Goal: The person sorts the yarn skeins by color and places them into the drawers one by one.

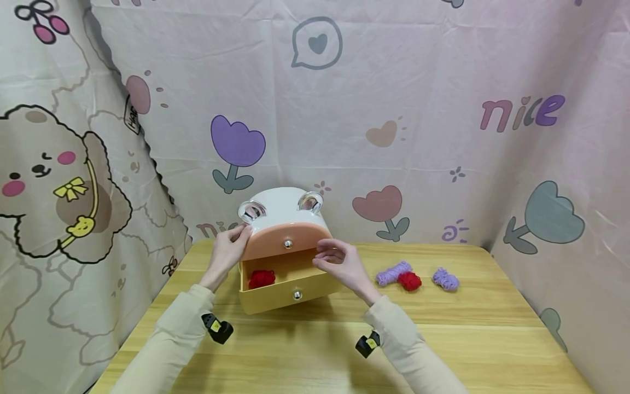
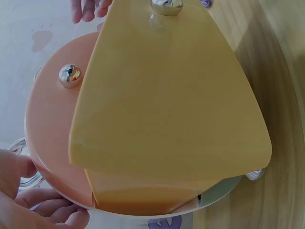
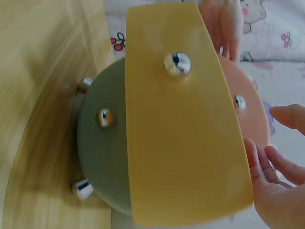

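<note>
A small round drawer cabinet [image 1: 287, 201] with a white body and silvery ears stands on the table. Its orange top drawer [image 1: 275, 241] is closed, while the yellow drawer [image 1: 275, 300] below is pulled out. A red yarn bundle [image 1: 262, 278] lies inside the yellow drawer, at its left end. My left hand [image 1: 228, 250] holds the cabinet's upper left side beside the ear, fingers curled against the edge. Loosely bent and holding nothing, my right hand [image 1: 346, 268] is by the yellow drawer's right end. A green drawer [image 3: 102, 143] shows underneath in the right wrist view.
Right of the cabinet, a long purple yarn bundle [image 1: 394, 272] lies against a red yarn bundle [image 1: 409, 281]. Farther right is another purple yarn bundle [image 1: 445, 279]. A printed curtain [image 1: 423, 164] hangs behind the wooden table [image 1: 443, 339].
</note>
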Demonstrator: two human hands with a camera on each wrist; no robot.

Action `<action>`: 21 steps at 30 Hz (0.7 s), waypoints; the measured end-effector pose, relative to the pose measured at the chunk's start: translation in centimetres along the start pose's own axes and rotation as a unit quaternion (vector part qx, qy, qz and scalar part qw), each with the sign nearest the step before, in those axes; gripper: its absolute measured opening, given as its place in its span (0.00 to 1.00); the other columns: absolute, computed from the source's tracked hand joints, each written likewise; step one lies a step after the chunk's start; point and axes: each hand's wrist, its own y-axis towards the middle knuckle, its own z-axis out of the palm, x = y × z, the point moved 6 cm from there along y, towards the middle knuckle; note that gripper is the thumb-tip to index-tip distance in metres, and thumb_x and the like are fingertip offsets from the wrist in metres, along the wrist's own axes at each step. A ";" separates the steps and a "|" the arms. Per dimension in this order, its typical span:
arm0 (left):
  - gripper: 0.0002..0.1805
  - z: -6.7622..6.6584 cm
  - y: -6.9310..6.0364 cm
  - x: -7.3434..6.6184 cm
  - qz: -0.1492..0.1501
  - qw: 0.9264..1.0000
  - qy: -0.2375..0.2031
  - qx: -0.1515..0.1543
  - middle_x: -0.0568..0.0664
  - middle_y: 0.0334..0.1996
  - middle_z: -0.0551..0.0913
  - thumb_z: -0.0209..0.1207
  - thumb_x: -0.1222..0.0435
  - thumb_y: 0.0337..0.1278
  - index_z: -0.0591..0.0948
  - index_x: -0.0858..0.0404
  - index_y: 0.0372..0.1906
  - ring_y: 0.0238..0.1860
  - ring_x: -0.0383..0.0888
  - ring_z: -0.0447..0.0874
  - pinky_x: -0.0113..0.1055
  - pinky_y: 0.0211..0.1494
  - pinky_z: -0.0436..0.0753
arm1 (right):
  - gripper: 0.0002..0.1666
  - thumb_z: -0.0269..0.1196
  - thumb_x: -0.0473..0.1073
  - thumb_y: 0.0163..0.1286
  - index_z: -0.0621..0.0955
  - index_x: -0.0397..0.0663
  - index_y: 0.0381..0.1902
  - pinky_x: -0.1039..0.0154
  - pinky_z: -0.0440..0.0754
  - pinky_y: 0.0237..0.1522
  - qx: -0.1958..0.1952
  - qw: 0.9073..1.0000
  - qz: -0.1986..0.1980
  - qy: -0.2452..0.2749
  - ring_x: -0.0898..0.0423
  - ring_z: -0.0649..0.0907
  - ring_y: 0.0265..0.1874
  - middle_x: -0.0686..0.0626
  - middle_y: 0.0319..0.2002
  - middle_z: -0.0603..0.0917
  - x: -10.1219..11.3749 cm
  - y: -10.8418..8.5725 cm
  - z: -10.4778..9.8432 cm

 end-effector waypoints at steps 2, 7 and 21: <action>0.31 0.0 0.0 0.0 -0.001 1.000 0.000 0.001 0.62 0.71 0.70 0.50 0.51 0.75 0.68 0.65 0.73 0.76 0.57 0.63 0.50 0.79 0.65 | 0.28 0.67 0.27 0.62 0.75 0.23 0.59 0.74 0.85 0.49 -0.017 1.000 0.007 0.003 0.67 0.85 0.40 0.21 0.55 0.77 -0.3 -0.3 -0.9; 0.31 0.0 0.0 0.0 -0.003 1.000 0.002 -0.001 0.62 0.71 0.70 0.50 0.51 0.75 0.69 0.65 0.73 0.76 0.57 0.64 0.50 0.79 0.65 | 0.27 0.68 0.28 0.62 0.76 0.25 0.59 0.74 0.85 0.48 -0.072 0.997 0.033 -0.002 0.68 0.86 0.40 0.25 0.55 0.80 -1.2 -1.2 -3.5; 0.30 0.0 0.0 0.1 0.000 1.000 -0.004 -0.004 0.63 0.70 0.71 0.51 0.52 0.75 0.69 0.66 0.72 0.76 0.57 0.64 0.50 0.79 0.65 | 0.27 0.68 0.26 0.62 0.75 0.33 0.59 0.75 0.85 0.48 -0.237 0.970 0.050 0.022 0.69 0.86 0.40 0.64 0.40 0.85 -6.6 -5.3 -12.7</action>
